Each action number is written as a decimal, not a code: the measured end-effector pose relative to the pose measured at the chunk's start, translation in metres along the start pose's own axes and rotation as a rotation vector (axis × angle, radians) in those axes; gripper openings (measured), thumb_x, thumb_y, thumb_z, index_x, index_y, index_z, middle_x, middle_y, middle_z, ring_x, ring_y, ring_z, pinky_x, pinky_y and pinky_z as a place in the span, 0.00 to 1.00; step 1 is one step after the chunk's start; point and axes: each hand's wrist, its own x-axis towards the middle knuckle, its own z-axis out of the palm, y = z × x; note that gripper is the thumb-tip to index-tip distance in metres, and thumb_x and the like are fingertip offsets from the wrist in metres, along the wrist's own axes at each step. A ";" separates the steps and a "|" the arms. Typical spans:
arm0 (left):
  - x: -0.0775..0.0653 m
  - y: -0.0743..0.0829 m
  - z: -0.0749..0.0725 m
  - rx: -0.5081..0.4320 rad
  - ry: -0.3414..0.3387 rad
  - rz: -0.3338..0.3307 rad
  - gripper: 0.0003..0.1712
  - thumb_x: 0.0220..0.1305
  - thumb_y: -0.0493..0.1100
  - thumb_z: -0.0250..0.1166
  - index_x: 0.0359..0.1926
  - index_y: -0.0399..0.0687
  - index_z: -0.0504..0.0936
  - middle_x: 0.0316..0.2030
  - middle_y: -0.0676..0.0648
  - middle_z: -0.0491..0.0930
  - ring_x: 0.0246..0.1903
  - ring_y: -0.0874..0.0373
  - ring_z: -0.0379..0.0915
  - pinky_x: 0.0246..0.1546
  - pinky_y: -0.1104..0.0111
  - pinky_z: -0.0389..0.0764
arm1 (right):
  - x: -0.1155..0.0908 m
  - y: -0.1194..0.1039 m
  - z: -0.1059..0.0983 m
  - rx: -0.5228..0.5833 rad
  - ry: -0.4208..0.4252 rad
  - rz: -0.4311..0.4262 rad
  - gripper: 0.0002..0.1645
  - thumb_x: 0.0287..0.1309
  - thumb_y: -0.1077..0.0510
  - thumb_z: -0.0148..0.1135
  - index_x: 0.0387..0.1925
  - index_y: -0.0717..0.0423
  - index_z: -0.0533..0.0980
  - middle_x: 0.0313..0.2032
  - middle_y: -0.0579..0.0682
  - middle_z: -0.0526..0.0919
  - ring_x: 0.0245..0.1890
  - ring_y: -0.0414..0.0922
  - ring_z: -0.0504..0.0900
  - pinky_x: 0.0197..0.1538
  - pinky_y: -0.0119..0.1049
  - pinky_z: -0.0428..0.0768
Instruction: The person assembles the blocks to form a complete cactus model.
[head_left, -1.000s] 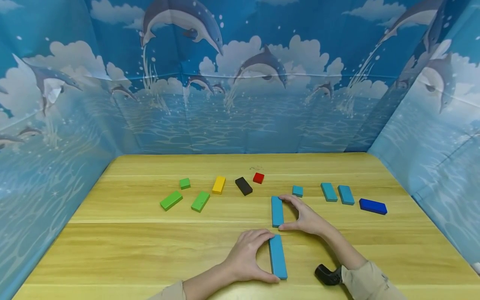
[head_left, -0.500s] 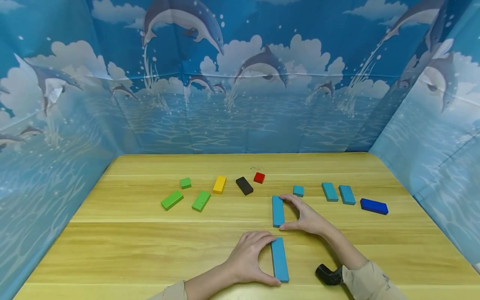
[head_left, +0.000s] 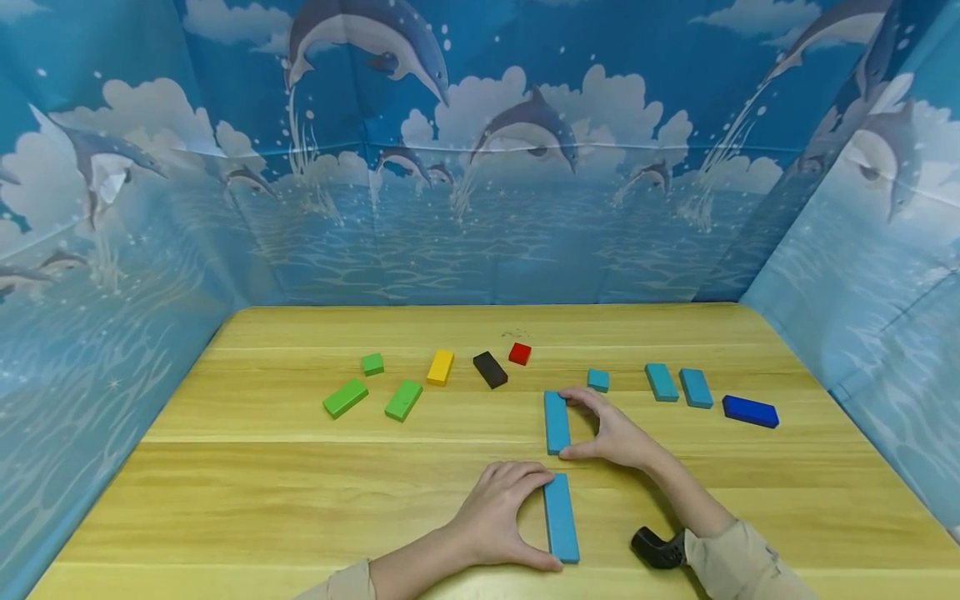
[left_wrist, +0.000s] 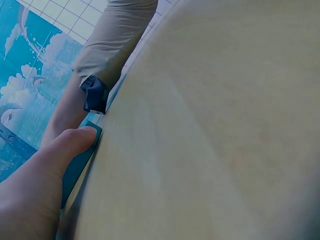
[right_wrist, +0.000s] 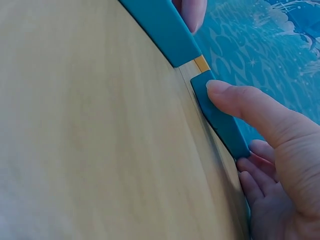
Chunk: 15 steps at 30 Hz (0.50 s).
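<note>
Two long light-blue blocks lie nearly in line on the table, a narrow gap between their ends. My left hand (head_left: 495, 512) grips the nearer block (head_left: 561, 521) by its two ends, thumb at the near end and fingers at the far one. At the farther block (head_left: 557, 423), my right hand (head_left: 607, 437) holds on the same way, from the right side. In the right wrist view the right thumb presses on the end of the farther block (right_wrist: 220, 117), and the nearer block (right_wrist: 162, 32) shows just past the gap. The left wrist view shows the left thumb on its block (left_wrist: 77, 172).
Toward the back left lie several green blocks (head_left: 403, 401), a yellow block (head_left: 440, 367), a black block (head_left: 491, 370) and a red one (head_left: 520, 354). Shorter light-blue blocks (head_left: 662, 382) and a dark blue block (head_left: 751, 412) lie back right. A black device (head_left: 657, 548) sits at the right cuff.
The left hand has shifted its block slightly toward the person, so the gap between the two blocks is a little wider. The right hand and its block stay about where they were.
</note>
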 end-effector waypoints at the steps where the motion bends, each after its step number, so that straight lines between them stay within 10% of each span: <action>1: 0.000 0.000 0.000 0.002 0.000 0.002 0.50 0.39 0.73 0.64 0.62 0.55 0.66 0.59 0.56 0.66 0.58 0.61 0.60 0.58 0.61 0.59 | 0.000 0.000 0.000 0.014 -0.006 -0.004 0.50 0.40 0.48 0.73 0.64 0.55 0.60 0.62 0.57 0.61 0.59 0.56 0.64 0.58 0.54 0.62; 15: -0.001 -0.001 0.001 -0.004 -0.002 0.027 0.50 0.41 0.73 0.63 0.63 0.53 0.66 0.58 0.54 0.63 0.59 0.59 0.57 0.60 0.61 0.58 | -0.004 -0.005 0.007 0.047 -0.043 -0.018 0.50 0.39 0.48 0.74 0.63 0.56 0.61 0.62 0.55 0.62 0.60 0.54 0.65 0.59 0.50 0.62</action>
